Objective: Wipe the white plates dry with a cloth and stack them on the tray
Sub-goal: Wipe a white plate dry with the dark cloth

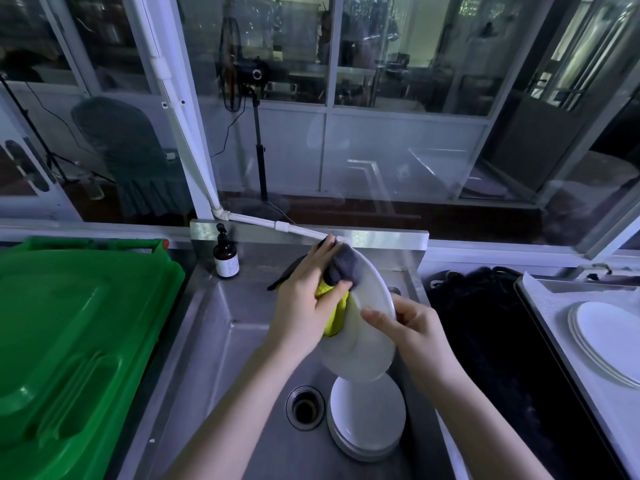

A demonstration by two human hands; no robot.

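Observation:
Over the steel sink [221, 341] a white plate [363, 344] is held tilted on edge. My right hand [412, 330] grips its right rim, thumb on the face. My left hand [304, 299] holds a grey and yellow cloth [337, 282] bunched against the plate's upper face. More white plates [367, 417] lie stacked in the sink basin below, beside the drain [305, 407]. At the right edge, a tray [554, 306] carries a stack of white plates [606, 337].
A green bin lid [76, 341] fills the left side. A brown pump bottle [225, 258] stands at the sink's back left corner. Dark cloth [485, 323] lies between the sink and the tray. A window wall runs behind the counter.

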